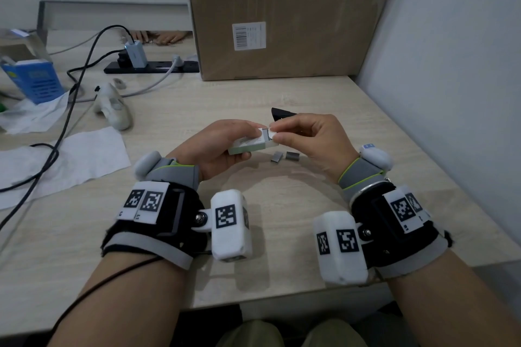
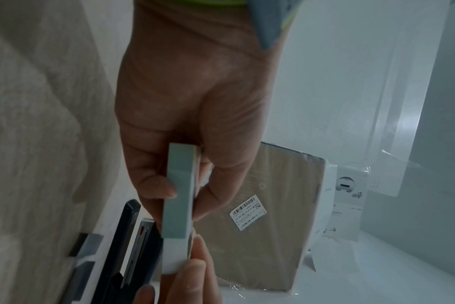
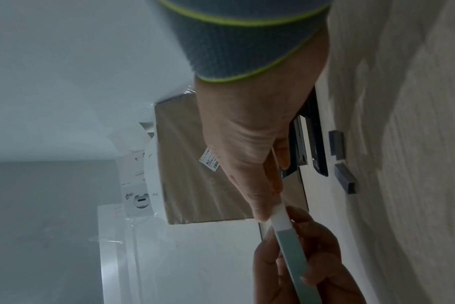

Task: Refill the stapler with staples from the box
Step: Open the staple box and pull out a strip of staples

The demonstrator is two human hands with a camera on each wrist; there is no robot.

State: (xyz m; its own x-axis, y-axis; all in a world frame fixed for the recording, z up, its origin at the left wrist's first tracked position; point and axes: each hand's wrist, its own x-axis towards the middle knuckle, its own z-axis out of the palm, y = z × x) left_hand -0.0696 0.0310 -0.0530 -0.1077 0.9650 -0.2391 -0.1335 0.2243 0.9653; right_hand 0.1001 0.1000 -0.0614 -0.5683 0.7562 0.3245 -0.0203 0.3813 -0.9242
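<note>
My left hand [image 1: 222, 143] grips a small white and green staple box [image 1: 251, 145] above the middle of the table; the left wrist view shows the box [image 2: 178, 203] edge-on between thumb and fingers. My right hand [image 1: 304, 138] pinches the box's white end flap [image 1: 269, 132] with thumb and forefinger, the flap [image 3: 279, 216] also seen in the right wrist view. Two grey staple strips [image 1: 284, 156] lie on the table just below the box. The black stapler [image 1: 282, 114] lies behind my right hand, mostly hidden; the stapler [image 2: 133, 253] lies open, its metal channel showing.
A large cardboard box [image 1: 282, 13] stands at the back against the right wall. A white controller [image 1: 114, 105], tissue paper [image 1: 64, 160], black cables [image 1: 73, 98], a power strip [image 1: 152, 66] and a blue box [image 1: 35, 78] crowd the left side.
</note>
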